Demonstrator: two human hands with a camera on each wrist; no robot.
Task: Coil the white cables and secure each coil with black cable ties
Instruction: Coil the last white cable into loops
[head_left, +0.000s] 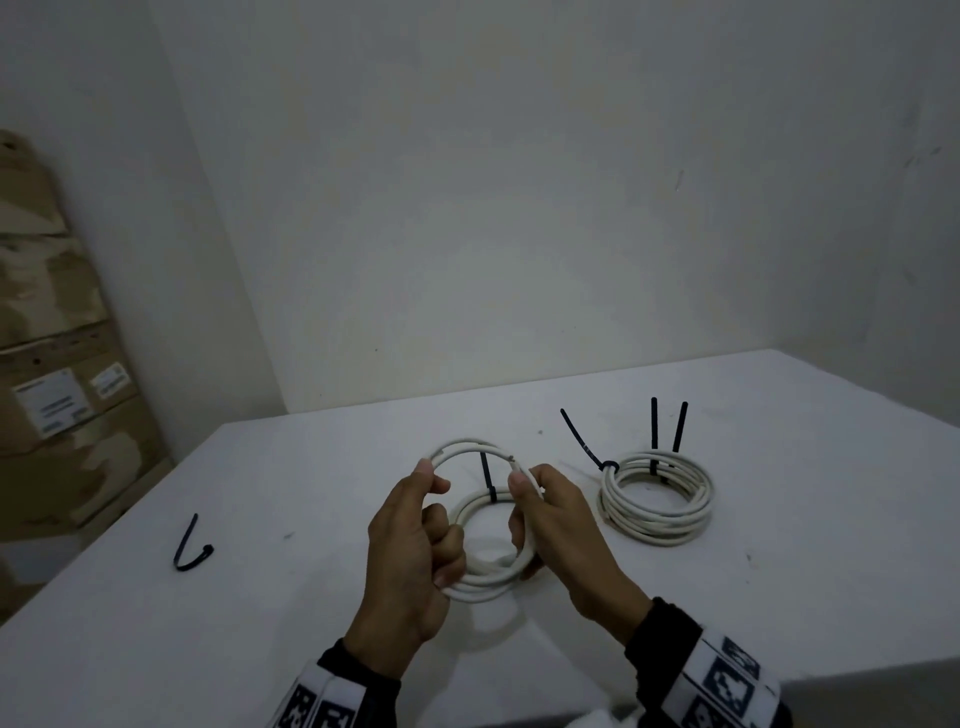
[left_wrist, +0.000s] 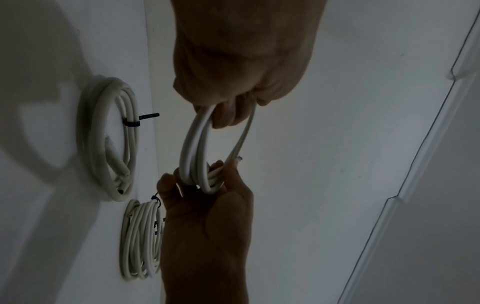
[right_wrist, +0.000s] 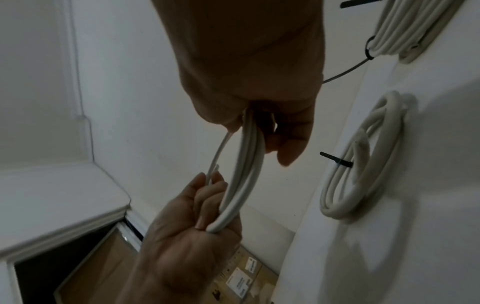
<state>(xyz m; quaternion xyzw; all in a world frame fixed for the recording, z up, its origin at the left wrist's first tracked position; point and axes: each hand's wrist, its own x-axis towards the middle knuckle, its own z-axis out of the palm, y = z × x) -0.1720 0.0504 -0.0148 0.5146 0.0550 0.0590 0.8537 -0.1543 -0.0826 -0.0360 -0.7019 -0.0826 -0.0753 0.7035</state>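
Status: third white cable (head_left: 485, 584) is mid-coil, held up off the table (head_left: 779, 597) at lower centre of head view. Left hand (head_left: 410, 551) has fingers curled round the left side of the loops, thumb + index pinching the top strand. Right hand (head_left: 558, 525) is wrapped round the right side, pinching near a loose cable end up top. Both wrist cams confirm: several strands bundled in each fist, one thinner outer loop w/ a free end sticking out by the fingers (left_wrist: 228, 168). No tie on this coil yet, as far as I can see.

Done so far, judging by layout:
- small tied coil (head_left: 485, 506) on the table just behind the hands, centre frame, one black tie tail (head_left: 485, 475) standing up from it. Partly hidden by the held cable.
- big tied coil (head_left: 657, 499) at centre-right, black ties on it w/ tails sticking up at back (head_left: 653, 428) and one angled off its left side.

Left to do: tuck the last free end into the held loops, then strap it. One spare black tie (head_left: 189, 548) lies at left of frame on the table, well apart from the hands, bent into a hook shape. Prob. meant for this coil.

Can't tell if more loose cables are out of frame. Cardboard boxes (head_left: 57, 364) stacked at far left, not relevant.
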